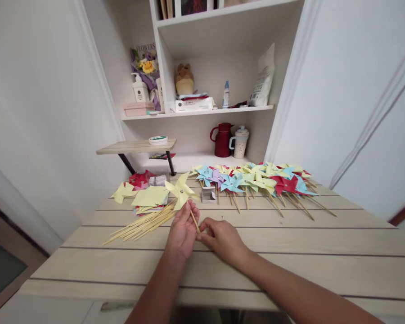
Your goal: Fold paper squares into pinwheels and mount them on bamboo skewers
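The bench is carrying a wide row of finished pinwheels along its far right, with shelves standing beyond them. At far left, paper squares are lying in a stack, and loose sticks are fanning out just near of it.

Near the middle, the left hand is holding a yellow pinwheel upright, its fingers grasping the stick low down, so the wheel is standing above the bench rather than lying on it. The right hand is touching the stick's lower end, fingers pinching at or just beside it; whether they are also holding something small, I cannot tell.

The stick is looking thin: squeezing or bending it between both hands could snap it. Tilting the wheel left could brush the paper stack and crease a blade, and a slack pin could let the wheel slip off.
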Demonstrator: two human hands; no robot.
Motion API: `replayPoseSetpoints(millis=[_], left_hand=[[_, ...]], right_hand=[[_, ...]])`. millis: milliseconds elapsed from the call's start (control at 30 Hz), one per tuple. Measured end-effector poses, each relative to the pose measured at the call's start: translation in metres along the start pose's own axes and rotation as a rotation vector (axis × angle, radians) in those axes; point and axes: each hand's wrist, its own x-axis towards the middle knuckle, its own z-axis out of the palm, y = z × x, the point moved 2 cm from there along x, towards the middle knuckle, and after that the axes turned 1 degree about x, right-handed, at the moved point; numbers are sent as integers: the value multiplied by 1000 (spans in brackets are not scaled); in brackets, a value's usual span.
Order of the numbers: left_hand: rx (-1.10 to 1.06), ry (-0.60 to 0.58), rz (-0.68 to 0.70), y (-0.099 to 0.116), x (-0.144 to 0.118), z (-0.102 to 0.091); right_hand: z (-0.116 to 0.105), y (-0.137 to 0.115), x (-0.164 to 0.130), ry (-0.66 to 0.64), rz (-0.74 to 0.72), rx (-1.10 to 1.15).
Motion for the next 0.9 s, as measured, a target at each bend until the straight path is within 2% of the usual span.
replayPoseSetpoints(millis=[100,200,400,533,767,833,900], left_hand=[[13,10,-6,2,0,1],[78,55,2,3,0,2],[361,-31,-56,-3,-4,4],[427,-15,-18,-1,-5,1],[373,114,45,7,1,-9],[363,136,42,8,2,-9],[361,147,29,9,1,-8]], right_hand=[[0,-1,2,-34,-7,32],[-2,1,4,-19,45,147],[-3,11,8,12,66,376],[-10,19,10,28,95,473],[-48,40,11,-2,288,630],[-67,51,7,20,286,599],[-90,67,1,67,281,475]])
